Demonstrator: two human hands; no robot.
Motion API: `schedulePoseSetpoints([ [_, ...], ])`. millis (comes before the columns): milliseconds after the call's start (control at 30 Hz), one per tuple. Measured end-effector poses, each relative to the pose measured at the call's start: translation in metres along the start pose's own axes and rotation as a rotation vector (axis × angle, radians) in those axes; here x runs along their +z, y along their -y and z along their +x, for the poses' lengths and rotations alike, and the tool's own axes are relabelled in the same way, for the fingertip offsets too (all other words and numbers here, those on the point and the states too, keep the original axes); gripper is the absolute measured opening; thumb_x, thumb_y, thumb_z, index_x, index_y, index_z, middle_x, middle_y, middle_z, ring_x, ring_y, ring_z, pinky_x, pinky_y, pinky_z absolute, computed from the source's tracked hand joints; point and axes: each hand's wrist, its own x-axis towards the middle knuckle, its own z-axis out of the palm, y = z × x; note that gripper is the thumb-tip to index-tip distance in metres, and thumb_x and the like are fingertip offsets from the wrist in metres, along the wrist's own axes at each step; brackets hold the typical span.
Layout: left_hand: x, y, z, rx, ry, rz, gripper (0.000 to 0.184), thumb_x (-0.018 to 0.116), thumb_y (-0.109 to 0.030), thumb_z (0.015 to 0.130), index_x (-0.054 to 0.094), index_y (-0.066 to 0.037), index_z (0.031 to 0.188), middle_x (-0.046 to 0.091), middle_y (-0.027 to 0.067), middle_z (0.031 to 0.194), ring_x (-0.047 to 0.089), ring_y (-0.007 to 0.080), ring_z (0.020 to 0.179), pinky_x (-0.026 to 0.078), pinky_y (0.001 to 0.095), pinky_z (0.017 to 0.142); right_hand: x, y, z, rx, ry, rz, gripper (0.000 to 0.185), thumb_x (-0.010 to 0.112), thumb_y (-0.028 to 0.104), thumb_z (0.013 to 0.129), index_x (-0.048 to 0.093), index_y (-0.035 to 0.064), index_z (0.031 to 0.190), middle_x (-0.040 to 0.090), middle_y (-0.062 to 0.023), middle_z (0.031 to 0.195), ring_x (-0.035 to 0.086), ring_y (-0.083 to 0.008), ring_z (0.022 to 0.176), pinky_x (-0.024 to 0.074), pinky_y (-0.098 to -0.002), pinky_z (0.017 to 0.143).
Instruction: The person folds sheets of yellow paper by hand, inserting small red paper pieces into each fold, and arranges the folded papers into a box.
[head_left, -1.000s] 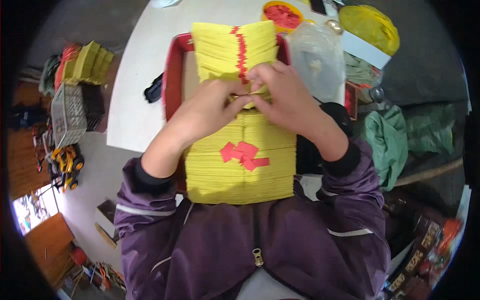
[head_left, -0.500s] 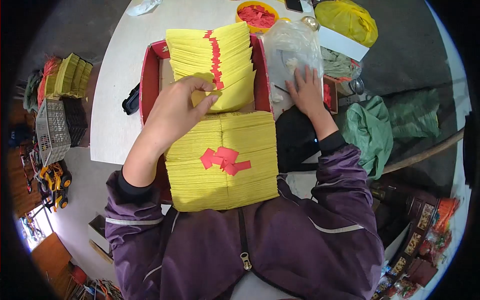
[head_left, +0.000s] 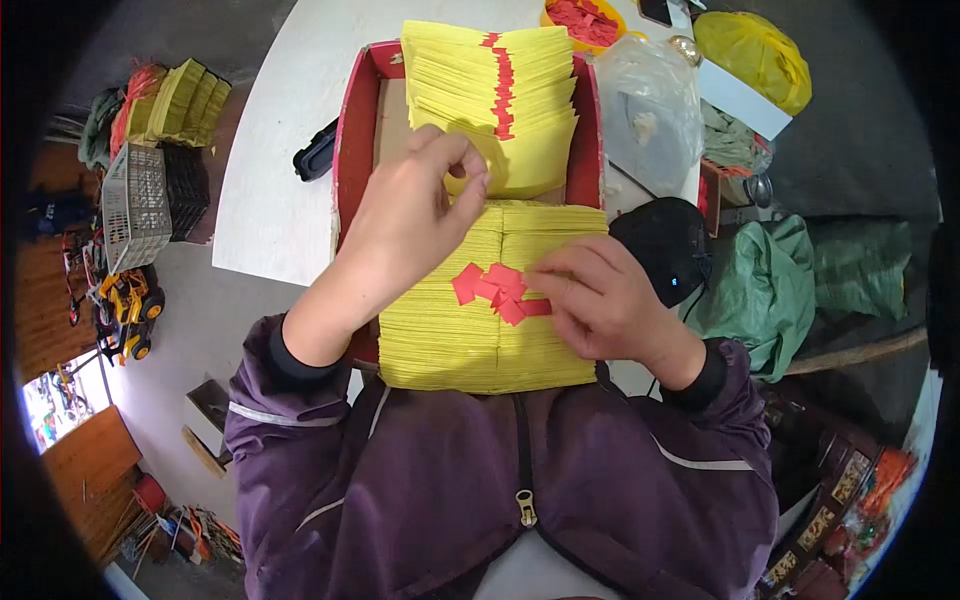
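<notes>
A thick stack of folded yellow paper (head_left: 440, 345) lies against my front, with several loose red paper slips (head_left: 503, 288) on top. Beyond it, a fanned stack of yellow paper (head_left: 450, 75) with a line of red slips down its middle rests in a red-sided box (head_left: 352, 150). My left hand (head_left: 425, 205) hovers over the near edge of the fanned stack, thumb and forefinger pinched together; anything between them is too small to make out. At the right of the loose slips, my right hand (head_left: 610, 300) has its fingertips against them, thumb apart lower down.
A clear plastic bag (head_left: 650, 110) and a black cap (head_left: 660, 250) are right of the box. Behind stand a yellow bowl of red slips (head_left: 585, 22) and a yellow bag (head_left: 755, 60). A black plastic object (head_left: 316, 152) lies left on the white table (head_left: 265, 215).
My right hand has moved from the plastic bag to the loose red slips. My left hand's thumb and forefinger have closed together. The view has shifted, so the scene appears farther right.
</notes>
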Motion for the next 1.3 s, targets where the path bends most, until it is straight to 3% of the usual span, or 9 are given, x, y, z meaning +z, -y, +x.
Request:
schedulePoseSetpoints([
  [200,-0.002,0.008,-0.018,-0.055,0.197,-0.191,0.008,0.067,-0.003,0.097,0.070,-0.003,0.104,0.065,0.0025,0.088,0.053,0.0092,0.063,0.043,0.0237,0.055,0.002,0.011,0.002,-0.012,0.041,-0.050,0.040,0.070,0.007,0.076,0.073,0.0086,0.115,0.068,-0.0052,0.118,0.062,-0.0256,0.097,0.0519,-0.0360,0.087],
  [333,-0.013,-0.007,-0.016,-0.547,0.638,-0.787,0.018,0.065,-0.003,0.098,0.070,-0.002,0.115,0.070,0.0039,0.089,0.061,0.0082,0.062,0.042,0.0190,0.046,-0.003,0.017,0.004,-0.017,-0.127,-0.222,0.043,0.071,0.006,0.075,0.074,0.0083,0.118,0.067,-0.0056,0.124,0.062,-0.0258,0.100,0.0524,-0.0361,0.088],
  [533,0.008,-0.018,-0.037,-0.490,0.396,-0.899,0.026,0.065,-0.002,0.098,0.068,0.000,0.124,0.074,0.0076,0.092,0.066,0.0089,0.062,0.040,0.0162,0.040,0.006,0.019,0.010,0.062,-0.163,-0.331,0.039,0.070,0.006,0.081,0.071,0.0063,0.120,0.066,-0.0072,0.125,0.062,-0.0244,0.105,0.0523,-0.0333,0.087],
  [700,0.010,-0.020,-0.038,-0.487,0.318,-0.893,0.024,0.065,-0.001,0.099,0.069,0.001,0.122,0.074,0.0079,0.094,0.068,0.0092,0.064,0.043,0.0171,0.042,0.006,0.023,0.019,0.359,-0.259,0.246,0.030,0.069,0.002,0.085,0.071,0.0052,0.115,0.066,-0.0071,0.122,0.063,-0.0209,0.102,0.0505,-0.0287,0.081],
  [833,0.008,-0.019,-0.035,-0.465,0.353,-0.758,0.023,0.066,-0.001,0.099,0.070,0.000,0.121,0.073,0.0060,0.092,0.065,0.0083,0.062,0.045,0.0188,0.046,-0.002,0.017,0.022,0.645,-0.234,0.834,0.017,0.068,0.001,0.091,0.070,0.0046,0.107,0.067,-0.0049,0.110,0.061,-0.0151,0.091,0.0469,-0.0248,0.074],
  [933,0.012,0.003,-0.023,-0.108,0.265,-0.340,0.022,0.069,0.000,0.095,0.071,0.000,0.117,0.069,0.0056,0.097,0.062,0.0087,0.062,0.047,0.0198,0.052,-0.007,0.008,0.022,0.671,-0.189,0.881,0.012,0.069,0.003,0.092,0.069,0.0047,0.104,0.066,-0.0028,0.104,0.058,-0.0119,0.087,0.0447,-0.0228,0.072],
  [1000,0.012,0.015,-0.001,0.168,-0.109,0.266,0.023,0.073,0.002,0.089,0.071,-0.002,0.111,0.062,0.0072,0.102,0.062,0.0147,0.067,0.051,0.0252,0.059,-0.010,0.003,0.023,0.701,-0.141,0.929,0.008,0.070,0.004,0.094,0.068,0.0049,0.102,0.065,-0.0008,0.098,0.056,-0.0088,0.082,0.0426,-0.0207,0.070],
  [1167,0.007,0.031,0.034,0.271,-0.126,0.486,0.020,0.077,-0.007,0.083,0.071,-0.003,0.102,0.057,0.0129,0.108,0.064,0.0311,0.074,0.057,0.0385,0.064,-0.014,-0.011,0.034,0.643,-0.121,0.698,0.009,0.071,0.007,0.095,0.068,0.0049,0.103,0.064,0.0013,0.092,0.052,-0.0073,0.074,0.0424,-0.0194,0.069],
  [1300,0.004,0.023,0.034,0.219,-0.061,0.526,0.020,0.076,-0.008,0.084,0.071,-0.004,0.103,0.058,0.0124,0.108,0.065,0.0310,0.077,0.057,0.0386,0.065,-0.020,-0.024,0.041,0.680,-0.151,0.659,0.009,0.070,0.008,0.095,0.068,0.0050,0.104,0.063,0.0015,0.090,0.052,-0.0066,0.072,0.0419,-0.0191,0.066],
])
